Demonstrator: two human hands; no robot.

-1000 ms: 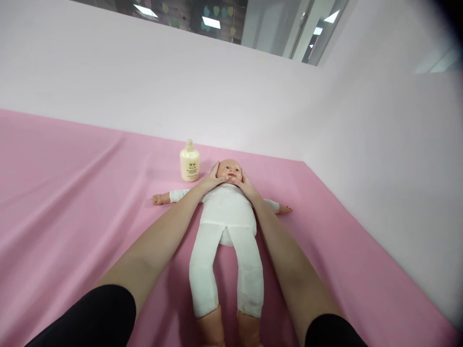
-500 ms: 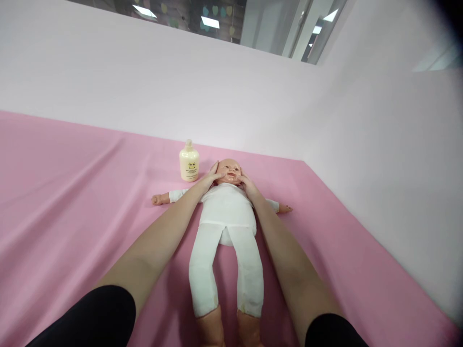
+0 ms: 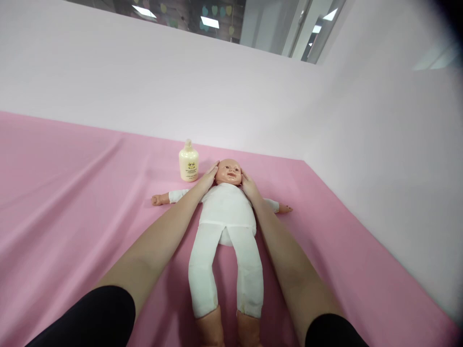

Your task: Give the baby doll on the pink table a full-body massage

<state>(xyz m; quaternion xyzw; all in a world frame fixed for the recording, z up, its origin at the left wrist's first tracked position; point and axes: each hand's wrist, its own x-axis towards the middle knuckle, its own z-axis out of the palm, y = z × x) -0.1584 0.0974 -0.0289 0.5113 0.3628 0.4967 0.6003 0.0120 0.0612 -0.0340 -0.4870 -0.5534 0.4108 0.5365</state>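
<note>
We cup our open left hand and right hand flat against the white-clothed plastic baby doll's cheeks, keeping pressure light and symmetrical.

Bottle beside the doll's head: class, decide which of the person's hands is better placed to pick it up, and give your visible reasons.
Probably the left. The left hand rests on the side of the doll head that faces the bottle. The right hand is on the far side, so it would have to cross over the head.
</note>
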